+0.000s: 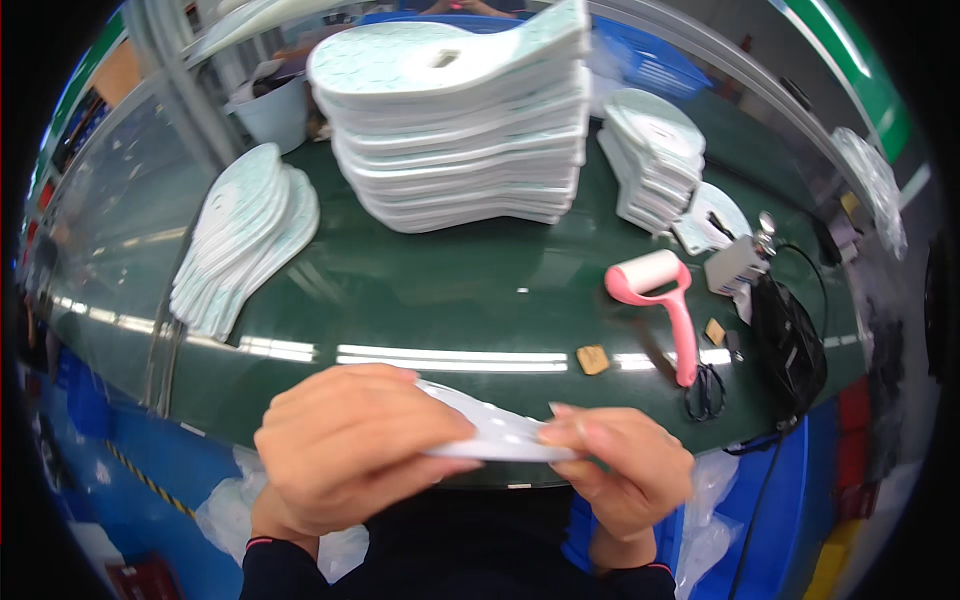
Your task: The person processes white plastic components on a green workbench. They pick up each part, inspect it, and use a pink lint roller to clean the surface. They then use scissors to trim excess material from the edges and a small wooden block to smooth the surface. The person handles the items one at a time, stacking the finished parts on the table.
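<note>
We hold one flat white pad (497, 432) between us at the near edge of the green table (420, 300), close to the body; our left hand (355, 445) is closed over its left half with the fingers curled on top, and our right hand (620, 465) pinches its right end between thumb and fingertips; the pad lies nearly level. As to progress, we judge it well short of finished; a tall stack of the same white pads (460, 120) stands at the far middle of the table, a lower stack (655, 160) to its right, and a fanned-out pile (245, 240) lies to the left; which piles are done we cannot tell. A pink-handled lint roller (665, 300) rests right of centre; two small tan square tags (592, 359) lie near it; clear plastic bags (230, 510) hang below the table edge.
</note>
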`<state>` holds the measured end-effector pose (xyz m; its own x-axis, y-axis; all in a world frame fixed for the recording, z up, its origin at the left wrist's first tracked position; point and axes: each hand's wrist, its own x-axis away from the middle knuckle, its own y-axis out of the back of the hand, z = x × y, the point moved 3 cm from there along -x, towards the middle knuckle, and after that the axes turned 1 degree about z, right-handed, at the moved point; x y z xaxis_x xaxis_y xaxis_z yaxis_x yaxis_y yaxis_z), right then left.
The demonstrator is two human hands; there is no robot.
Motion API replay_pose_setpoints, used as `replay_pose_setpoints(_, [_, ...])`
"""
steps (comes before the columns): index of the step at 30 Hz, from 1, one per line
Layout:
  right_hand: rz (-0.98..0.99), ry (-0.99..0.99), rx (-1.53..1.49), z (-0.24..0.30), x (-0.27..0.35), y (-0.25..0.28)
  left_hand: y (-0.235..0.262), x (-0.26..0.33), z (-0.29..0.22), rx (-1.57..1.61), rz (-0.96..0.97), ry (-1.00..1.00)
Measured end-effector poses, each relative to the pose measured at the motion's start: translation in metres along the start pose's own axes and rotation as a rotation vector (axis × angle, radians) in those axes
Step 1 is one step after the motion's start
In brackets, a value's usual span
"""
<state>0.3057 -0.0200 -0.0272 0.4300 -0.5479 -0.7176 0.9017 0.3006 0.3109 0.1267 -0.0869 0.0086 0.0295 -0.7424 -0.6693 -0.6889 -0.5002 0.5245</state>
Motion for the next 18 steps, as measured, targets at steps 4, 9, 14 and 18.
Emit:
replay_pose_setpoints(4, [-0.034,-0.331,0.228,-0.035,0.007,0.035,-0.015,-0.001,0.015,0.006,-0.039,0.064])
replay_pose_setpoints(9, [-0.180,-0.620,1.048,-0.100,0.074,0.113,-0.013,-0.001,0.021,-0.046,-0.074,0.073])
replay_pose_setpoints(14, [-0.184,-0.766,0.917,-0.121,0.109,0.152,-0.011,-0.005,0.017,-0.063,-0.059,-0.003])
replay_pose_setpoints(18, [-0.074,-0.739,0.969,-0.112,0.110,0.154,-0.006,-0.001,0.013,-0.075,-0.011,-0.018])
